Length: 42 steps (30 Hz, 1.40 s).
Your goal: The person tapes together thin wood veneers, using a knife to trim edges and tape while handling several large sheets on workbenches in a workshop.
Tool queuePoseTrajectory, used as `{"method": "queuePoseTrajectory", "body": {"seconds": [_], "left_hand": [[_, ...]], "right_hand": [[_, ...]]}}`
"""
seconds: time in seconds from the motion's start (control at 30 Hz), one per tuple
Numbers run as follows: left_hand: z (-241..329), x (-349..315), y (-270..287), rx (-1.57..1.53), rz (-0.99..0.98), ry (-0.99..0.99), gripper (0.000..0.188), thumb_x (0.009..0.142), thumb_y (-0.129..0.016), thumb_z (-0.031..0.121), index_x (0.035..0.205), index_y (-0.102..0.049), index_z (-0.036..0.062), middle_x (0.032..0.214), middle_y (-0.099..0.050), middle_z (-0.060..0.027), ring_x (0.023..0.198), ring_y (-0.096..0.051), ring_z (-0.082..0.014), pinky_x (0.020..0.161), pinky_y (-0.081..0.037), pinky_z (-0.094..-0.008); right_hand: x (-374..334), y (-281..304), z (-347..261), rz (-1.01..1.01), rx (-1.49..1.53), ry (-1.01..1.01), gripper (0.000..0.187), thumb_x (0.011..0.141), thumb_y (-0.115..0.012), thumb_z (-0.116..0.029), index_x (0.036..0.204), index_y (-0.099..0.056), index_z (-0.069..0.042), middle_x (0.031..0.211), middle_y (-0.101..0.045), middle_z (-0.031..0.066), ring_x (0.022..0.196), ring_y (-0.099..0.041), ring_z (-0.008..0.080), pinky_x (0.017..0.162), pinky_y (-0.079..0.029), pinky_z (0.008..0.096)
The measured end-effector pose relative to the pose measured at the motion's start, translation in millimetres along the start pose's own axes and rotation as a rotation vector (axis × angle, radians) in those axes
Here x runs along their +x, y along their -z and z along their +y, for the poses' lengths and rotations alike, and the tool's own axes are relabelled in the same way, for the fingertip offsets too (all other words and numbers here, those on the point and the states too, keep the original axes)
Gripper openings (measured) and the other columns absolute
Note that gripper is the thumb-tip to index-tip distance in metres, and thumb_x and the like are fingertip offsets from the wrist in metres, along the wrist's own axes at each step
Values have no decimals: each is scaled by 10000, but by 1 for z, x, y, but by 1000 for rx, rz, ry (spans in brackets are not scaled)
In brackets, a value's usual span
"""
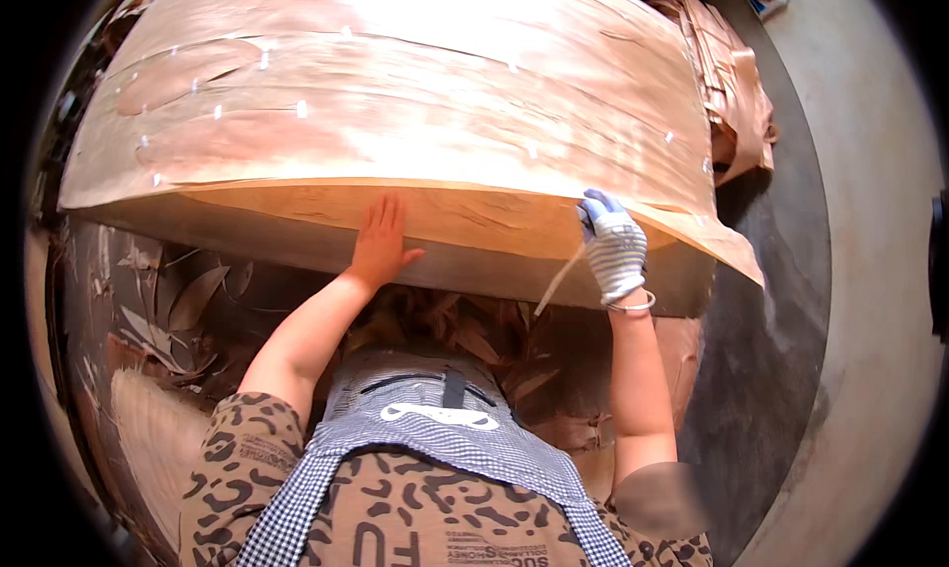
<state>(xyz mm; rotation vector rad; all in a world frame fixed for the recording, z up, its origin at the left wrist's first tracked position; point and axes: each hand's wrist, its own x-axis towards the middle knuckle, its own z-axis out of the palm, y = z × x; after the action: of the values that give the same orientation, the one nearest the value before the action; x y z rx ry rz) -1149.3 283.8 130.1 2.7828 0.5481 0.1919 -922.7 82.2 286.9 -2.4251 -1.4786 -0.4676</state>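
Observation:
A large sheet of wood veneer (415,102) lies over a stack in front of me, its near edge arching up off the layer beneath. Small white tape pieces dot its cracks and patches. My left hand (381,239) is bare, fingers stretched out, lying flat against the orange-lit veneer layer (484,216) under that raised edge. My right hand (615,246) wears a striped white glove with bluish fingertips. Its fingers are closed at the sheet's near edge, right of the middle. A thin pale strip (560,279) slants down from them; what it is exactly cannot be made out.
Crumpled veneer sheets (732,92) hang at the stack's far right side. Torn veneer scraps (193,310) litter the floor at left, and more lie below the stack's near edge. A dark floor band (766,369) and a paler floor (870,270) run along the right.

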Motion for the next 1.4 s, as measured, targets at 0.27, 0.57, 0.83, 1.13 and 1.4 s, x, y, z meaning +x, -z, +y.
{"method": "queuePoseTrajectory", "body": {"seconds": [0.27, 0.57, 0.83, 1.13, 1.4], "left_hand": [[32, -74, -36, 206, -104, -119, 967, 562, -691, 453, 1321, -233, 68, 1378, -189, -165, 1285, -158, -300, 1023, -136, -461], [-41, -99, -5, 290, -133, 167, 1006, 545, -701, 466, 1350, -167, 187, 1396, -146, -107, 1278, -132, -343, 1011, -107, -529], [-102, -115, -44, -1129, 855, 1479, 892, 691, -639, 437, 1309, -173, -6, 1203, -430, -210, 1069, -462, -283, 854, -391, -362], [-18, -227, -19, -1723, 979, 1215, 339, 769, -519, 71, 1093, -459, -8, 964, -558, -97, 849, -563, -191, 717, -468, -313], [5, -295, 45, -1916, 1228, 1096, 559, 688, -536, -3, 1215, -372, 79, 1095, -508, -64, 1001, -506, -219, 860, -422, -366]], "right_hand": [[-5, 6, 6, 17, 46, 70, 104, 741, -570, -97, 845, -571, -89, 942, -593, 84, 769, -576, 277, 632, -473, 350], [-9, -4, 7, -90, 73, 142, 125, 749, -553, -58, 873, -571, -59, 948, -583, 96, 819, -573, 279, 689, -470, 348], [-4, -3, 19, -85, 92, 154, 108, 745, -537, -9, 847, -558, -36, 927, -577, 131, 817, -562, 290, 706, -462, 348], [-20, -18, 28, -196, 65, 211, 87, 709, -571, 4, 789, -561, -28, 915, -570, 161, 818, -556, 320, 694, -460, 366], [-9, 14, -91, -790, 1368, -448, 165, 747, -630, -189, 723, -549, -48, 743, -583, 127, 466, -505, 157, 386, -382, 231]]}}
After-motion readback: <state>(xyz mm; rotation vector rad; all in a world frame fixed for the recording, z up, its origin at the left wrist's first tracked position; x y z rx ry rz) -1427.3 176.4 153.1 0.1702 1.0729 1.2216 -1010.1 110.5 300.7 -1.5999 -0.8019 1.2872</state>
